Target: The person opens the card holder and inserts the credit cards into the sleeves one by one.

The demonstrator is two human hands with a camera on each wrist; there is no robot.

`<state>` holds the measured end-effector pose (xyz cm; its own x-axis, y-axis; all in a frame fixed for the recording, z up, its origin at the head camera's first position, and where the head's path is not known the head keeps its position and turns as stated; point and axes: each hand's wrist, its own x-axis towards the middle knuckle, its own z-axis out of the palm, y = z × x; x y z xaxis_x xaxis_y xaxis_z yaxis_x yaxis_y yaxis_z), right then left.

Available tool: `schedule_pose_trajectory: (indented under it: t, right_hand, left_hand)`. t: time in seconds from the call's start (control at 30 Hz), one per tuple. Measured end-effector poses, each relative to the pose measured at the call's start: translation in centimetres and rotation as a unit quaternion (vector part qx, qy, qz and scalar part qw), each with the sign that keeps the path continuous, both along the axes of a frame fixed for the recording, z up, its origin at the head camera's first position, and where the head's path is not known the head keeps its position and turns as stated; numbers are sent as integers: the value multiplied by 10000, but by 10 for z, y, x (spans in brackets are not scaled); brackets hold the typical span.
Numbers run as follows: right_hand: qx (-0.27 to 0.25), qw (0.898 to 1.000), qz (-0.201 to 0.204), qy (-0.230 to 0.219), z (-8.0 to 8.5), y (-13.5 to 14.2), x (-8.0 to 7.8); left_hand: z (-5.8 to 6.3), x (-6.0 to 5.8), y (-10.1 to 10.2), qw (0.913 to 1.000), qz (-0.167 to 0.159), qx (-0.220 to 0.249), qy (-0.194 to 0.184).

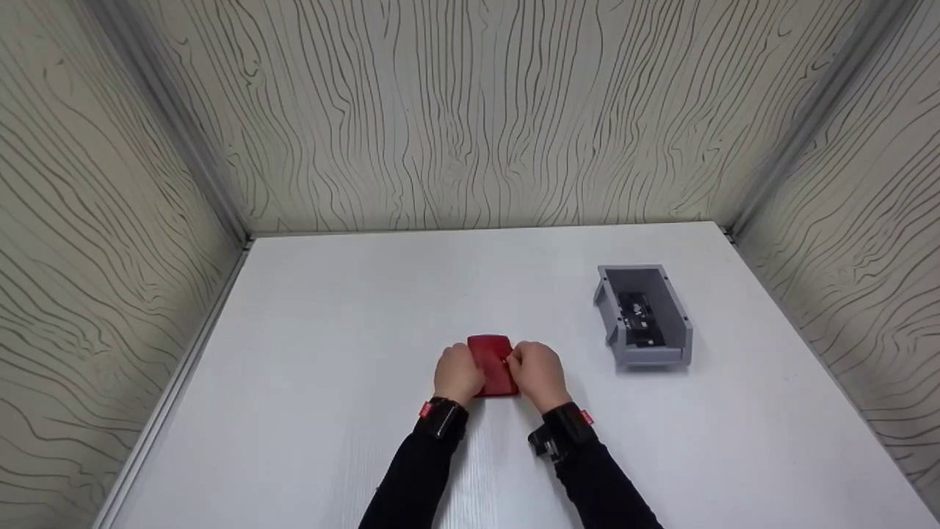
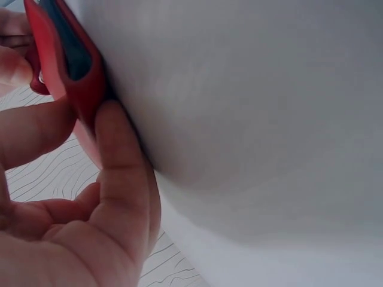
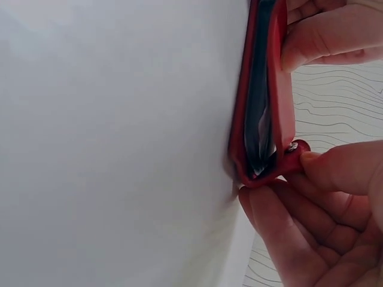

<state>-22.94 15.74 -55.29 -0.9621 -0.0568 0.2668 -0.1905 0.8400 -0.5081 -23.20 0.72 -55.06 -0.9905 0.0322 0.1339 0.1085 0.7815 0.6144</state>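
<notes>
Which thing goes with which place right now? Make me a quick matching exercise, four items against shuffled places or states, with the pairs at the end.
Things
1. Left grip
2. Gray bin
3. Right grip
4. Black item with white print

Places or states
A. Pinching the snap tab of the red wallet
B. Standing on the white table, right of the wallet
C. Lying inside the bin
D. Holding the wallet's folded edge

Pairs: 1-D, 2-B, 3-A, 4-C
</notes>
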Motion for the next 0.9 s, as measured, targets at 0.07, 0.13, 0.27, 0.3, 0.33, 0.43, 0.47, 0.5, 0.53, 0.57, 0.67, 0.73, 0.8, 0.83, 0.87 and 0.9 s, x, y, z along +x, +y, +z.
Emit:
schedule_pose_trajectory:
  t: [0.07, 0.13, 0.27, 0.3, 0.33, 0.43, 0.47, 0.5, 0.53, 0.57, 0.67, 0.73, 0.8, 0.83, 0.87, 0.9]
  right_hand:
    - [-47, 10000, -9, -39, 0, 1, 0]
    - [-101, 9999, 19, -67, 1, 2, 0]
    - [-341, 9993, 13, -179, 1, 6, -1]
    - [-441, 9988, -18, -227, 1, 8, -1]
    - [-549, 9981, -51, -291, 0, 9, -1]
    - [-827, 9953, -152, -485, -1, 12, -1]
    - [-872, 9947, -152, -525, -1, 12, -1]
    - [-894, 9943, -140, -560, -1, 12, -1]
    - [-903, 9941, -134, -584, -1, 12, -1]
    - [-904, 9940, -138, -599, -1, 12, -1]
    - [-933, 9933, -177, -664, 0, 11, -1]
    - [-941, 9928, -222, -707, 1, 11, -1]
    - [-925, 9928, -257, -714, 2, 12, 0]
    - [-916, 9929, -273, -708, 2, 13, 0]
    - [-912, 9931, -282, -686, 2, 14, 0]
    - [-906, 9932, -286, -667, 2, 15, 1]
  left_hand:
    - [0, 0, 0, 10000, -3, 19, -31]
    - [0, 0, 0, 10000, -19, 6, -60]
    - [0, -1, 0, 9999, -27, -78, -101]
    - [0, -1, 0, 9999, -12, -83, -109]
    - [1, 0, 0, 9999, -1, -97, -122]
    - [2, 0, 0, 9997, 44, -111, -208]
    - [2, 0, 0, 9997, 52, -105, -227]
    - [3, 1, 0, 9996, 56, -99, -249]
    - [3, 1, 0, 9996, 60, -94, -266]
    - [3, 1, -1, 9996, 64, -81, -272]
    - [3, 1, -1, 9997, 67, -64, -207]
    - [3, 0, -1, 9998, 58, -94, -172]
    - [2, 0, 0, 9998, 58, -108, -167]
    - [2, -1, 0, 9998, 54, -100, -183]
    - [1, -1, 0, 9997, 52, -91, -205]
    - [1, -1, 0, 9997, 57, -78, -229]
